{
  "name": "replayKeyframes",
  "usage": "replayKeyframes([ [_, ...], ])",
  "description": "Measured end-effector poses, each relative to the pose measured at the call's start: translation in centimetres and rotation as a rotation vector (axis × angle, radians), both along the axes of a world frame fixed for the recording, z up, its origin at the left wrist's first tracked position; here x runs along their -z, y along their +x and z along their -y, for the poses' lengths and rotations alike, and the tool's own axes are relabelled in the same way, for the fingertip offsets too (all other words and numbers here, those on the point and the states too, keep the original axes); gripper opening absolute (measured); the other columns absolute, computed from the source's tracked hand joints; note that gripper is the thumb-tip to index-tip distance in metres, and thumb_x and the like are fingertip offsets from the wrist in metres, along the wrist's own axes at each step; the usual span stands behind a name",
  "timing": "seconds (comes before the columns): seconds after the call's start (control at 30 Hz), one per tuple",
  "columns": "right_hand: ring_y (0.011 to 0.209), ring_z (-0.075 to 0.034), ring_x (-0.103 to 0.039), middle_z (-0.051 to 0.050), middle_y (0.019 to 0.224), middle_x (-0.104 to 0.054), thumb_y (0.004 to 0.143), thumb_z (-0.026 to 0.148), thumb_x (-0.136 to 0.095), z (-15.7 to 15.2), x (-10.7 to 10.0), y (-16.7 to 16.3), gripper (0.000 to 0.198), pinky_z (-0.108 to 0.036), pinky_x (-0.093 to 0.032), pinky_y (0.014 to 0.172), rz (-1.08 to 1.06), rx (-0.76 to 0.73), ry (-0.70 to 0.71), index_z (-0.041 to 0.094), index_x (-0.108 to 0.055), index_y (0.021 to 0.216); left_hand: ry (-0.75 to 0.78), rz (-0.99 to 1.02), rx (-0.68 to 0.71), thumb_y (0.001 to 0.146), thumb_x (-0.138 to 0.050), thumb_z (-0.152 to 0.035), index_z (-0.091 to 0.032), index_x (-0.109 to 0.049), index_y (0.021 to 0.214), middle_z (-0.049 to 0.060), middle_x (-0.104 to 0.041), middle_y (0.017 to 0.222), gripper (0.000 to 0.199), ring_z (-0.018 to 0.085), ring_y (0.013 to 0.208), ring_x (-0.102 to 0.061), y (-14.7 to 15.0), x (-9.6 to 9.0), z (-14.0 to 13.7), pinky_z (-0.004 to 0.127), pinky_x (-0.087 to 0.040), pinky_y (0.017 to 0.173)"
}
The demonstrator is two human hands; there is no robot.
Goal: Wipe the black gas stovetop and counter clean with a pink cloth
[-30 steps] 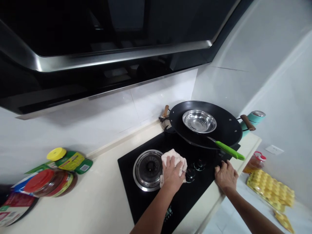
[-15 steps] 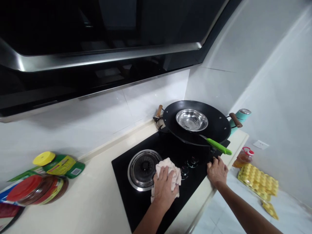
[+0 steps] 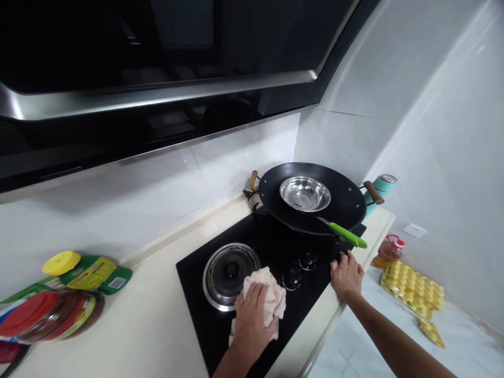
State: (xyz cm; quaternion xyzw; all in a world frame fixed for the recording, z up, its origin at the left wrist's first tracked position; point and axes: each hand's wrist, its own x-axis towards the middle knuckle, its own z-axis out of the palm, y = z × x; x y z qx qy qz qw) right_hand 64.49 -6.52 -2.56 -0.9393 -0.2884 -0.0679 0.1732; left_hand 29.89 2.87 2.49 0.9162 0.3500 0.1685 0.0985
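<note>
My left hand point(image 3: 252, 320) is closed on a crumpled pale pink cloth point(image 3: 270, 302), pressing it to the black glass of the gas stove point(image 3: 212, 341). The cloth lies just right of the round burner point(image 3: 231, 270) with its shiny metal ring, and left of the two control knobs point(image 3: 293, 276). At the stove's front right corner, my right hand point(image 3: 347, 275) leans on the counter edge, fingers apart and holding nothing. Behind it a large black wok point(image 3: 271, 194) covers the other burner. Inside the wok sit a steel bowl point(image 3: 305, 194) and a utensil with a green handle point(image 3: 348, 234).
Overhead, a black range hood point(image 3: 157, 131) spans the stove. On the left counter are a red-lidded jar point(image 3: 59, 315) and a green bottle with a yellow cap point(image 3: 94, 273). A teal flask point(image 3: 380, 189) stands behind the wok; egg trays point(image 3: 411, 289) and an oil jug point(image 3: 389, 252) are on the floor.
My left hand has slid the cloth slightly left and toward the stove's front. My right hand stays at the counter edge. The whole view has shifted a little.
</note>
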Motion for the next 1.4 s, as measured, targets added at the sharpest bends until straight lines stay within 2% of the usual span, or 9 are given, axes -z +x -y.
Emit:
replayKeyframes([
  [0.27,0.147,-0.032,-0.039,-0.022,0.157,-0.042,0.1,0.039,-0.027,0.0,1.0,0.3,0.058,-0.051,-0.021,0.124,0.032,-0.003,0.02,0.008,-0.051,0.143,0.257,0.007,0.101,0.068,-0.066,-0.025,-0.026,-0.056,0.136,0.006,-0.065,0.144,0.069,0.027,0.136,-0.055,-4.3,-1.3,0.4,0.044,-0.033,0.111],
  [0.43,0.146,-0.033,-0.04,-0.023,0.156,-0.044,0.1,0.04,-0.027,0.2,1.2,0.5,0.058,-0.052,-0.023,0.123,0.034,-0.014,0.024,0.009,-0.053,0.14,0.277,-0.04,-0.007,0.074,-0.07,-0.038,-0.029,-0.062,0.128,0.005,-0.075,0.129,0.056,0.028,0.126,-0.061,-6.2,-1.1,0.0,0.048,-0.032,0.11],
  [0.53,0.145,-0.034,-0.041,-0.024,0.154,-0.045,0.1,0.042,-0.025,0.5,1.1,0.5,0.059,-0.053,-0.024,0.122,0.03,-0.016,0.025,0.008,-0.053,0.139,0.208,-0.095,-0.119,0.081,-0.067,-0.036,-0.032,-0.063,0.127,0.004,-0.075,0.13,0.047,0.027,0.125,-0.062,-6.9,-0.3,0.5,0.051,-0.03,0.113],
  [0.67,0.144,-0.035,-0.042,-0.024,0.156,-0.042,0.099,0.042,-0.027,0.6,1.3,0.6,0.059,-0.055,-0.025,0.122,0.017,-0.014,0.024,0.009,-0.052,0.142,0.103,-0.11,-0.281,0.073,-0.07,-0.035,-0.031,-0.057,0.14,0.009,-0.066,0.146,0.069,0.034,0.14,-0.052,-7.2,1.3,3.0,0.06,-0.026,0.117],
  [0.8,0.143,-0.036,-0.044,-0.024,0.155,-0.043,0.098,0.041,-0.03,0.6,1.8,0.8,0.058,-0.056,-0.026,0.12,0.005,-0.027,0.037,0.01,-0.051,0.142,0.058,-0.105,-0.411,0.062,-0.071,-0.031,-0.029,-0.055,0.143,0.012,-0.059,0.153,0.082,0.037,0.146,-0.046,-7.8,2.9,4.2,0.062,-0.034,0.115],
  [0.97,0.143,-0.037,-0.045,-0.024,0.154,-0.045,0.099,0.045,-0.026,0.7,2.0,1.0,0.06,-0.056,-0.027,0.12,0.017,-0.021,0.051,0.01,-0.053,0.14,0.054,0.022,-0.346,0.067,-0.077,-0.035,-0.033,-0.07,0.117,0.011,-0.056,0.155,0.051,0.037,0.146,-0.048,-10.1,3.9,3.1,0.054,-0.05,0.106],
  [1.1,0.147,-0.036,-0.041,-0.025,0.151,-0.047,0.1,0.046,-0.025,0.9,1.8,1.1,0.061,-0.055,-0.026,0.121,0.01,-0.034,0.03,0.009,-0.054,0.139,0.043,0.136,-0.38,0.07,-0.077,-0.036,-0.034,-0.073,0.106,0.012,-0.053,0.154,0.036,0.038,0.139,-0.053,-11.3,3.3,2.7,0.052,-0.059,0.094],
  [1.27,0.147,-0.036,-0.04,-0.025,0.154,-0.044,0.1,0.044,-0.025,0.9,1.5,1.2,0.06,-0.055,-0.025,0.122,-0.004,-0.012,0.019,0.009,-0.053,0.14,0.039,0.301,-0.435,0.078,-0.068,-0.032,-0.031,-0.077,0.092,0.014,-0.057,0.142,0.016,0.034,0.123,-0.063,-11.6,1.9,3.2,0.052,-0.061,0.092],
  [1.4,0.149,-0.036,-0.038,-0.026,0.155,-0.043,0.099,0.044,-0.027,0.9,0.9,1.0,0.06,-0.056,-0.025,0.122,-0.025,-0.014,0.004,0.008,-0.053,0.14,-0.308,0.459,-0.514,0.079,-0.07,-0.044,-0.029,-0.076,0.085,0.014,-0.06,0.136,0.018,0.034,0.124,-0.063,-12.1,-0.2,3.7,0.051,-0.06,0.096],
])
